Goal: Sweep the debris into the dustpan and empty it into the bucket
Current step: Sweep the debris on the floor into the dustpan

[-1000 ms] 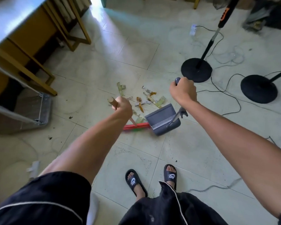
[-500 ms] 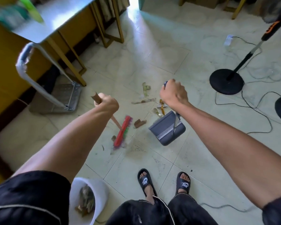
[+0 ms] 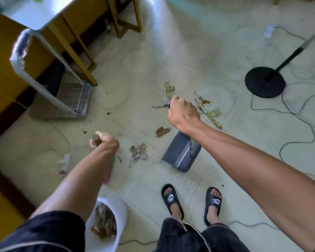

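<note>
My left hand (image 3: pixel 105 141) grips the wooden top of the broom handle (image 3: pixel 95 140). The red broom head (image 3: pixel 110 171) is mostly hidden behind my left forearm. My right hand (image 3: pixel 184 113) is closed on the long handle of the grey dustpan (image 3: pixel 178 153), which rests on the floor tiles. A small pile of debris (image 3: pixel 139 152) lies between broom and dustpan. A brown scrap (image 3: pixel 162 131) lies just beyond the pan. More scraps (image 3: pixel 210 111) are scattered past my right hand. The white bucket (image 3: pixel 119 215), holding debris, stands at the lower left by my leg.
A metal hand cart (image 3: pixel 62 100) and yellow table legs (image 3: pixel 84 57) stand at the left. A black round stand base (image 3: pixel 265 81) and trailing cables (image 3: pixel 296 115) lie at the right. A white power strip (image 3: pixel 65 161) sits left of my arm. My sandalled feet (image 3: pixel 172 199) are below the dustpan.
The broom has swung left and toward me, now tucked behind my left forearm. A small debris pile sits left of the dustpan. The view has shifted, showing more of the bucket.
</note>
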### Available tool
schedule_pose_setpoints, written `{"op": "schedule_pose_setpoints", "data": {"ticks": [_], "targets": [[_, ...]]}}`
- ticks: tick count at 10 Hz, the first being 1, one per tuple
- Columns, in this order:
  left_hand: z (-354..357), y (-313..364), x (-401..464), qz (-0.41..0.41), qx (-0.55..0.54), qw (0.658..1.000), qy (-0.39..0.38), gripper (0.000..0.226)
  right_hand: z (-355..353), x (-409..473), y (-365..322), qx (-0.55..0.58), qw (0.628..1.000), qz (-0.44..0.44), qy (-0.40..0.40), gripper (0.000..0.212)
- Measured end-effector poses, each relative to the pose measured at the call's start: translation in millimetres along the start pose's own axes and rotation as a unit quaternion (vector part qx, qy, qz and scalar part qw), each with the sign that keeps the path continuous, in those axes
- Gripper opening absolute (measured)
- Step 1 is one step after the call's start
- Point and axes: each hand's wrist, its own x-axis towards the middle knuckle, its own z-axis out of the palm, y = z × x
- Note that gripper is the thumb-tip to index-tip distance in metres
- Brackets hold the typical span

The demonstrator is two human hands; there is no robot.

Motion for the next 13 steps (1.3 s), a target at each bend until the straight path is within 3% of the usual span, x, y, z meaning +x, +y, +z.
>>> {"op": "schedule_pose_setpoints", "data": {"ticks": [1, 2, 3, 4, 5, 6, 8, 10, 11, 13], "targets": [[8.2, 16.7, 15.2, -0.059, 0.068, 0.993, -0.071, 0.025, 7.2, 4.4, -2.2, -0.011, 1.0, 0.014, -0.001, 0.015], [16.6, 20.0, 24.9, 0.015, 0.243, 0.963, -0.116, 0.038, 7.2, 8.9, -2.5, -0.009, 1.0, 0.014, -0.002, 0.017], [-12.8, 40.7, 13.5, 0.027, 0.204, 0.975, -0.083, 0.034, 1.3, 14.8, 4.6, 0.002, 1.0, 0.026, 0.003, 0.012], [-52.3, 65.7, 9.5, 0.008, 0.084, 0.992, -0.089, 0.03, -5.0, 17.1, 18.5, -0.001, 0.999, 0.041, 0.015, 0.008], [-77.2, 84.2, 0.1, 0.062, 0.132, 0.983, -0.11, 0.037, -14.2, 21.8, 33.9, 0.003, 0.998, 0.053, 0.021, 0.006], [-97.4, 112.8, -13.8, 0.132, 0.165, 0.969, -0.127, 0.028, -24.3, 30.9, 51.6, 0.005, 0.998, 0.062, 0.024, 0.007], [-126.0, 180.4, -41.7, 0.161, 0.2, 0.955, -0.147, 0.023, -45.5, 59.6, 95.9, 0.014, 0.997, 0.07, 0.023, 0.012], [-166.7, 244.5, -48.6, 0.156, 0.21, 0.962, -0.078, 0.027, -78.7, 100.2, 160.0, 0.047, 0.993, 0.112, 0.01, 0.011], [-189.1, 267.7, -52.3, 0.169, 0.238, 0.956, -0.016, 0.015, -95.0, 119.1, 183.8, 0.068, 0.988, 0.139, 0.006, 0.011], [-218.2, 319.7, -42.2, 0.214, 0.242, 0.939, 0.116, 0.022, -112.5, 146.5, 188.8, 0.084, 0.986, 0.147, -0.012, 0.009]]}}
